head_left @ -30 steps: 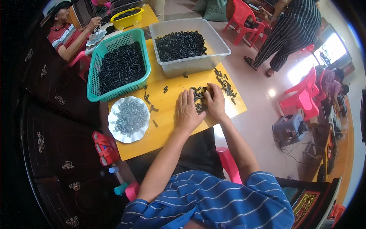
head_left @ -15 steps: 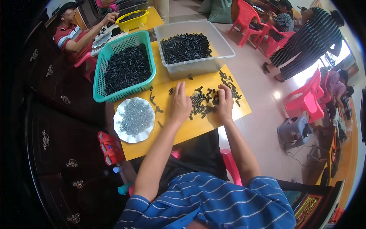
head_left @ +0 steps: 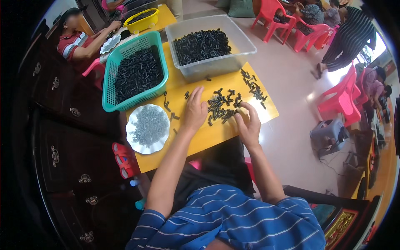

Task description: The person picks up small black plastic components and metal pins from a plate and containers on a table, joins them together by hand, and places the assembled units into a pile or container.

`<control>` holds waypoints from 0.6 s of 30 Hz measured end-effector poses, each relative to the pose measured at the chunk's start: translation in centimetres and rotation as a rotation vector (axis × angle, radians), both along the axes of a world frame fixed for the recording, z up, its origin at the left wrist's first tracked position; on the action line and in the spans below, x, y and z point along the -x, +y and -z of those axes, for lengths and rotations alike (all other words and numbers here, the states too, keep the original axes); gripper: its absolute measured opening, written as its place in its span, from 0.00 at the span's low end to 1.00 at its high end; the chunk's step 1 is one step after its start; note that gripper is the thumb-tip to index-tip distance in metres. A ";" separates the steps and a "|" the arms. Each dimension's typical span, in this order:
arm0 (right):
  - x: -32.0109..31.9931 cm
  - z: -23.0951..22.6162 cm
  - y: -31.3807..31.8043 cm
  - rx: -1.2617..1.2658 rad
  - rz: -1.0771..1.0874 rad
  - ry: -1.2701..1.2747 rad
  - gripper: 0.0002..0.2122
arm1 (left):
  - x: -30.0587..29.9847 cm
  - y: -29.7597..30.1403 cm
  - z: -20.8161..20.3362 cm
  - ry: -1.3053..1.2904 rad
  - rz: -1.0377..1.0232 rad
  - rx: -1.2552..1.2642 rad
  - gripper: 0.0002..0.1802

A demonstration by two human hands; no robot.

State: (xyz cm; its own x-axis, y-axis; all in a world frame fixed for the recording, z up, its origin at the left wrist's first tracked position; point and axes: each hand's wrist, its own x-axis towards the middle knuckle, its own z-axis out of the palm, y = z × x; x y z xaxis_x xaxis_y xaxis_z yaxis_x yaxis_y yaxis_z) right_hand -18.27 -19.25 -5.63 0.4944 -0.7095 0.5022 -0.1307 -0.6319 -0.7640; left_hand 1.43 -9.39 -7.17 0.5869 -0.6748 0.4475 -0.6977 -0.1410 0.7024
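A loose pile of small black tube-shaped pieces lies on the yellow table between my hands. My left hand rests at the pile's left side, fingers stretched out together, holding nothing I can see. My right hand is at the pile's right edge, thumb and fingers apart and bent toward the nearest pieces; its fingertips may touch them. A second scatter of black pieces lies along the table's right side. Left of my left hand, a white wavy-rimmed plate holds many small clear pieces.
A green basket and a clear plastic bin, both filled with black pieces, stand at the table's far side. Beyond is a yellow tub near a seated person. Dark cabinets line the left; pink chairs stand right.
My right hand has drawn back slightly toward me and its fingers have spread from the pile. My left hand has barely moved. A person in striped clothes has walked farther right.
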 end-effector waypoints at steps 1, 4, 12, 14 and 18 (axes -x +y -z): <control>-0.1 -0.2 0.2 -0.125 0.007 -0.050 0.16 | 0.2 0.4 0.0 -0.001 -0.002 -0.007 0.27; -0.2 -1.4 0.7 -0.172 0.062 -0.108 0.12 | 0.7 0.9 -0.3 -0.097 0.015 -0.020 0.23; 0.3 -4.7 4.8 -0.554 -1.299 0.374 0.09 | 1.5 -0.2 -1.9 -0.153 0.140 -0.082 0.14; 0.0 -3.3 5.4 -0.555 -1.455 0.394 0.10 | 1.5 -0.5 -2.1 -0.173 0.129 -0.088 0.14; 0.3 -1.9 4.9 -0.801 -1.378 0.408 0.09 | -1.6 -0.7 -1.4 -0.162 -0.065 -0.041 0.13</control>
State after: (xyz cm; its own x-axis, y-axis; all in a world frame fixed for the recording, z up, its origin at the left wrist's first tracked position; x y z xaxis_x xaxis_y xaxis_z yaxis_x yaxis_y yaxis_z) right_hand -18.57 -14.32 -3.70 0.9340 0.3509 -0.0671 -0.1010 0.0794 -0.9917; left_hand 3.02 -10.12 -5.77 0.5525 -0.6574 0.5125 -0.7897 -0.2161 0.5742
